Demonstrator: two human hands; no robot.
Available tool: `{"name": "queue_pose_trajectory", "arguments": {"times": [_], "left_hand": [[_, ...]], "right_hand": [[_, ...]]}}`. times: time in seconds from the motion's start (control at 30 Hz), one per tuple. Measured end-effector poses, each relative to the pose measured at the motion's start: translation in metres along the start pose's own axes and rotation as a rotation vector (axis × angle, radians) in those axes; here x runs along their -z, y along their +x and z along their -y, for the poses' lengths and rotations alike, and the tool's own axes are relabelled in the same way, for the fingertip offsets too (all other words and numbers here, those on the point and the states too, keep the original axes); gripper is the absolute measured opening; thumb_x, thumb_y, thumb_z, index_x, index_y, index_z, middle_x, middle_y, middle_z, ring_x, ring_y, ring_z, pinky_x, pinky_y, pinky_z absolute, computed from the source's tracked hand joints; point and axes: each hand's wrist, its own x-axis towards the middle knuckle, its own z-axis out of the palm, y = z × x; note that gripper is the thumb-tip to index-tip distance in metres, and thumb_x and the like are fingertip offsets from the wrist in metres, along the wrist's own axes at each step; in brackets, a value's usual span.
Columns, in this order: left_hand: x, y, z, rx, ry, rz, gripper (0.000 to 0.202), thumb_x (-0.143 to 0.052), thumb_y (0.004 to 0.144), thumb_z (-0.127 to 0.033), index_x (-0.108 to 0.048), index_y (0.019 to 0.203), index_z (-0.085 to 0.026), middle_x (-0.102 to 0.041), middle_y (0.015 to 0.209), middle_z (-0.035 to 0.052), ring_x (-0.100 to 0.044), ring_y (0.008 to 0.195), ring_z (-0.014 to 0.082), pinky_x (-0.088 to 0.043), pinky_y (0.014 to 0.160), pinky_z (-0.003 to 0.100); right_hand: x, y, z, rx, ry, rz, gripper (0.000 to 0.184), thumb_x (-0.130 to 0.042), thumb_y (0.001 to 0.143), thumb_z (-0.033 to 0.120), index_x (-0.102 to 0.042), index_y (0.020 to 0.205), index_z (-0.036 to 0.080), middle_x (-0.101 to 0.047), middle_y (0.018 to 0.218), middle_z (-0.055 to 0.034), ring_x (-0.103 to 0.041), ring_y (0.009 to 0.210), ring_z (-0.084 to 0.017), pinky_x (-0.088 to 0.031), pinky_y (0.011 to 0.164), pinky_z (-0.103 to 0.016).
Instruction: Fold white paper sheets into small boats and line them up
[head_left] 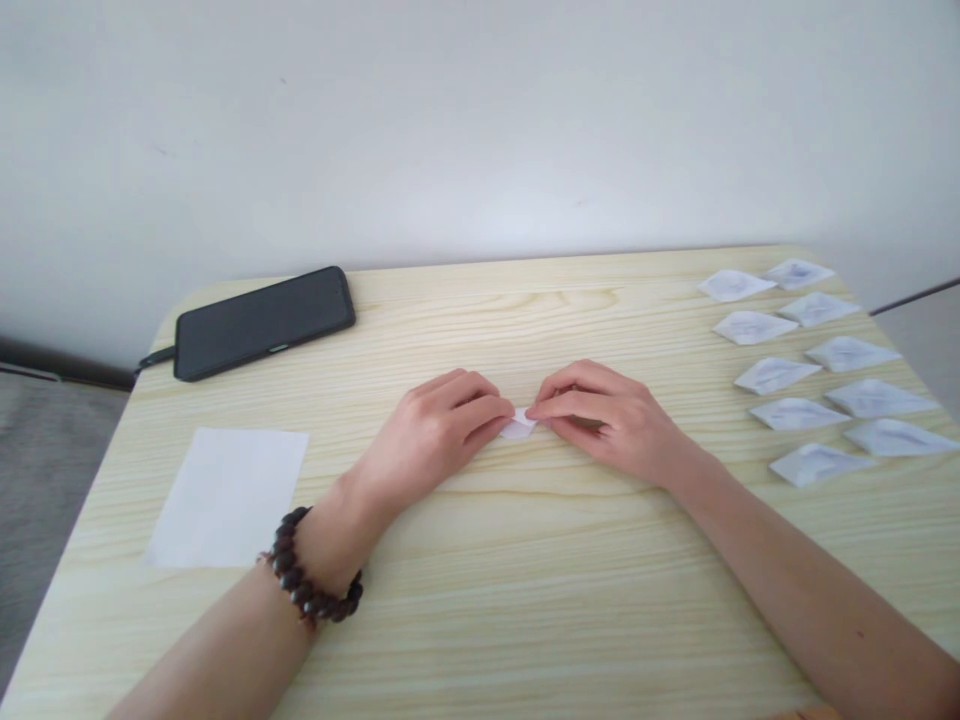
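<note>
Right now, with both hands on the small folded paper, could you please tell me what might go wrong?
The left hand and right hand pinch the small folded paper, so uneven pulling might tear it. The beaded bracelet sits near the white paper sheet and could drag it. Some boat-shaped folded papers lie near the right edge of the table; a bump might drop one.

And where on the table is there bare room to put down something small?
Bare room lies beyond the left hand and right hand, between the phone and the folded papers. Another free patch is on the near side, between the bracelet and the right forearm. It is crowded on the right, where ten folded papers form two columns. A white sheet occupies the left.
</note>
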Motion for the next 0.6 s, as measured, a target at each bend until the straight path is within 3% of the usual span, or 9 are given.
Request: {"name": "queue_pose_trajectory", "arguments": {"times": [0.13,0.33,0.6], "left_hand": [[0.0,0.0,0.002,0.023,-0.06,-0.021,0.012,-0.055,0.094,-0.018,-0.066,0.093,-0.016,-0.07,0.09,0.0047,-0.062,0.084,0.0139,-0.05,0.076,0.024],[0.003,-0.001,0.005,-0.019,-0.01,-0.012,0.016,-0.055,0.094,-0.019,-0.07,0.093,-0.019,-0.067,0.087,0.0051,-0.061,0.08,0.0139,-0.049,0.07,0.024],[0.022,0.002,0.007,-0.089,0.057,0.147,0.019,-0.056,0.087,-0.016,-0.072,0.092,-0.021,-0.067,0.092,0.0058,-0.059,0.083,0.0177,-0.048,0.073,0.03]], "right_hand": [[0.0,0.0,0.001,-0.047,0.025,-0.04,0.016,-0.057,0.091,0.014,-0.068,0.098,0.023,-0.068,0.096,-0.0053,-0.064,0.087,-0.015,-0.053,0.078,-0.03],[-0.001,-0.002,-0.002,0.036,-0.05,-0.014,0.019,-0.056,0.091,0.013,-0.071,0.095,0.023,-0.067,0.095,-0.0056,-0.063,0.085,-0.016,-0.052,0.075,-0.03],[0.0,-0.001,0.004,0.05,-0.193,0.065,0.024,-0.052,0.091,0.01,-0.073,0.092,0.02,-0.066,0.099,-0.0071,-0.057,0.083,-0.018,-0.049,0.076,-0.034]]}}
